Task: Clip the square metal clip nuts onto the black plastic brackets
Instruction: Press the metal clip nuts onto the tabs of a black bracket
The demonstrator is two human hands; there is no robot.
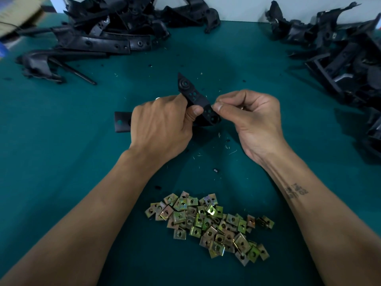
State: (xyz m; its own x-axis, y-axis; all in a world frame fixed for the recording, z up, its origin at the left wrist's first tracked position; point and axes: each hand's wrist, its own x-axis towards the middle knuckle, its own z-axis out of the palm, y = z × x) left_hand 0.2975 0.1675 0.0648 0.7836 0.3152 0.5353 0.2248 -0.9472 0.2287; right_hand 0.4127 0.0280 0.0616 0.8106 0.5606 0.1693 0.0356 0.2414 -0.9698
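Observation:
My left hand (162, 124) grips a black plastic bracket (192, 94) in the middle of the green table, above its surface. One end of the bracket sticks out to the left of my hand; the other end points away from me. My right hand (247, 116) has its fingers curled, with thumb and forefinger pinched at the bracket's right edge. A glint of metal shows inside the curled fingers; whether it is a clip nut I cannot tell. A pile of several square yellowish metal clip nuts (210, 223) lies near me, between my forearms.
A heap of black plastic brackets (107, 32) lies at the far left of the green table (61, 162). Another heap of brackets (340, 54) lies at the far right. Small shavings and black crumbs dot the cloth around my hands.

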